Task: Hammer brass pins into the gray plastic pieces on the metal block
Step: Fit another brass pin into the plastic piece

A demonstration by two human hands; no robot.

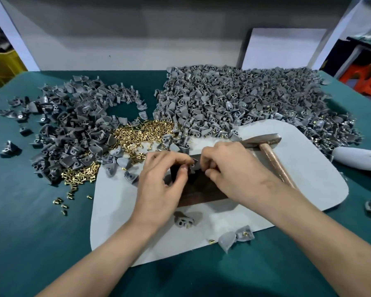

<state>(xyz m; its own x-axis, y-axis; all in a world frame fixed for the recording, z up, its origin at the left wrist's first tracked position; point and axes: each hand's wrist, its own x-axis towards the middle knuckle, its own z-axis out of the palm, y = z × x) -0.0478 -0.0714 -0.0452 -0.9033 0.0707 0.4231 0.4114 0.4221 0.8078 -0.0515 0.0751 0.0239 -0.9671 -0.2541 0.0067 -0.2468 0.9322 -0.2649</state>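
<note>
While the wooden-handled hammer [272, 159] lies idle just right of the dark metal block [201, 189], the left hand [161, 181] and right hand [229, 170] together pinch one small gray plastic piece [192, 166] at the block's far edge. Whether a pin sits in it I cannot tell. Beyond the block to the right, a large heap [244, 99] of curved matte pieces glints with brass and is probably finished. To the left, a smaller heap [73, 125] and the shiny, stubby brass pins [137, 131] look undone.

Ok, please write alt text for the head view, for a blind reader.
A left hand and a right hand pinch a gray piece on a metal block. A hammer lies right of it; piles of pieces and brass pins behind.
</note>
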